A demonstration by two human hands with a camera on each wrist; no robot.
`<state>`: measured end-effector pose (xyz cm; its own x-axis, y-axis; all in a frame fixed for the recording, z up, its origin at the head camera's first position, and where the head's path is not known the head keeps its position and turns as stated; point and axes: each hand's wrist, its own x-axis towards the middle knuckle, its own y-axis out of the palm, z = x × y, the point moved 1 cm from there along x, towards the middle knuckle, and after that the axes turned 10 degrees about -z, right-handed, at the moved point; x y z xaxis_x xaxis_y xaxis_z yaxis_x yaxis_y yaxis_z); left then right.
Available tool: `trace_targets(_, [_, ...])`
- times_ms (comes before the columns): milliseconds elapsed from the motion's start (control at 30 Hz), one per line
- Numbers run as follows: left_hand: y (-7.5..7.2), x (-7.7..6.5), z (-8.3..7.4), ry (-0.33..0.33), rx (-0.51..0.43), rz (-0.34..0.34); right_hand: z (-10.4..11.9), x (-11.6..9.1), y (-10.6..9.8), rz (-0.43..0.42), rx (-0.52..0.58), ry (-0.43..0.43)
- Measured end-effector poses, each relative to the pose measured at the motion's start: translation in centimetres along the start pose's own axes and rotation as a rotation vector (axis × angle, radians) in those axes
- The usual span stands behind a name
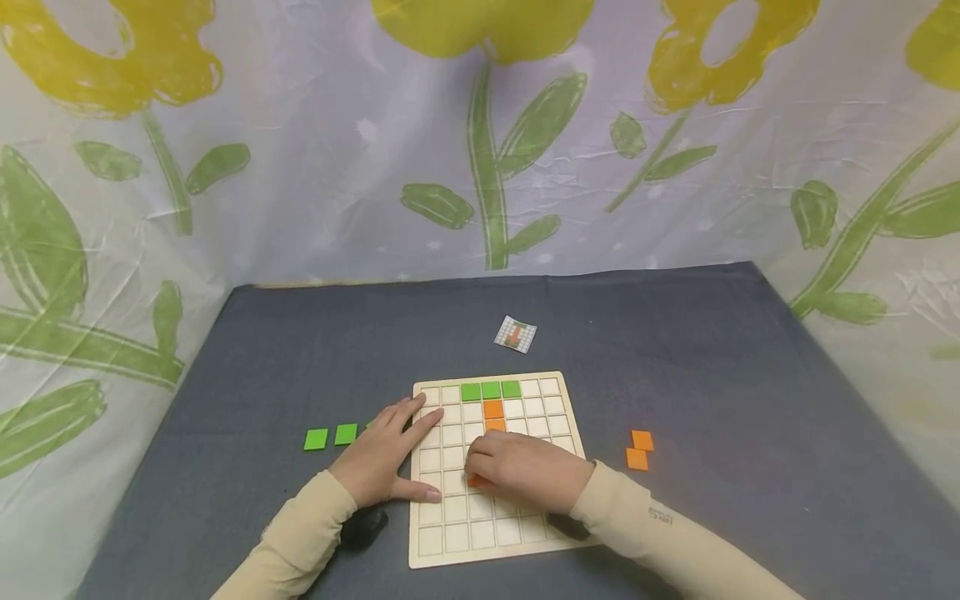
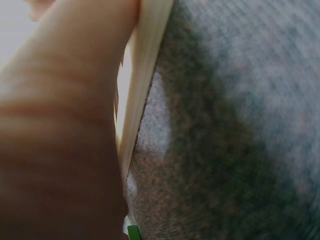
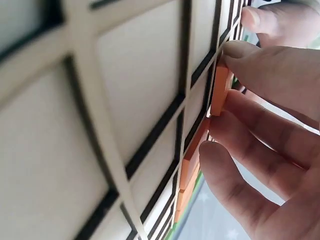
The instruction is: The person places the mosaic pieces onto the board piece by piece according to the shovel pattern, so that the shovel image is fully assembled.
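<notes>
Apparently, the work in hand is setting coloured tiles into the grid of the board [image 1: 442, 540], and the step is the placing of one orange tile [image 3: 220, 92]. The right hand [image 1: 521, 471] pinches that tile between its fingertips, low over the middle of the board; whether the tile is seated in a cell cannot be told. The left hand [image 1: 386, 454] lies with its fingers spread and straight on the board's left edge, seemingly to steady it.

Three green tiles [image 1: 491, 390] sit side by side in the top row, with orange ones [image 1: 492, 409] running down below the middle one until the right hand hides the column.

Next, the move likely calls for lining the tile up with its cell, pressing it flat and letting go without nudging its neighbours. After that, the loose orange pair [image 1: 637, 459] right of the board and the loose greens [image 1: 346, 434] to its left seem the remaining supply. Beyond the board, a small patterned card [image 1: 515, 334] lies on the tabletop [image 1: 300, 350], probably the guide.
</notes>
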<state>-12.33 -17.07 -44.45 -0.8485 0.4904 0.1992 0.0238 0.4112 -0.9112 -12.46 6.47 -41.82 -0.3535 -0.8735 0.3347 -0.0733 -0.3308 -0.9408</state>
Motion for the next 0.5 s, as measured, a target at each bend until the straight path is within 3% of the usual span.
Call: trace_targets(500, [0.13, -0.05, 0.22, 0.004, 0.014, -0.006, 0.12, 0.01, 0.09, 0.029, 0.029, 0.009])
